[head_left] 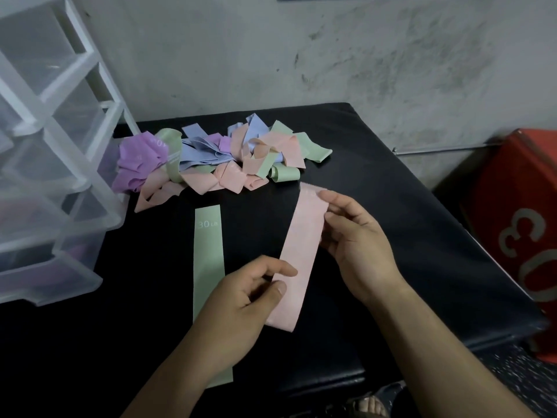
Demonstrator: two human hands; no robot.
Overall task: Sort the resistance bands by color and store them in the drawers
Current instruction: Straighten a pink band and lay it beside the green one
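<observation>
1. The pink resistance band [302, 251] is stretched out flat between both hands, over the middle of the black padded table [407, 206]. It runs from near-left to far-right. Whether it touches the table cannot be told.
2. The left hand [241, 300] pinches the near part of the pink resistance band between thumb and index finger. The other fingers curl underneath.
3. The right hand [358, 239] holds the far part along its right edge. The index fingertip lies at the far end, and the remaining fingers curl lightly against the edge.
4. 1 green resistance band [208, 267], marked "30 LB", lies flat on the table just left of the pink one. The left forearm covers part of its near end.
5. A loose pile of bands [211, 158] in purple, blue, pink and green sits at the far side of the table, apart from the 2 straightened bands.
6. The translucent plastic drawer unit [51, 146] stands at the left edge, touching the pile's purple end. A purple tint shows through its lower drawers.
7. A red container [518, 230] with white markings stands to the right, beside the table against the grey wall [331, 55].
</observation>
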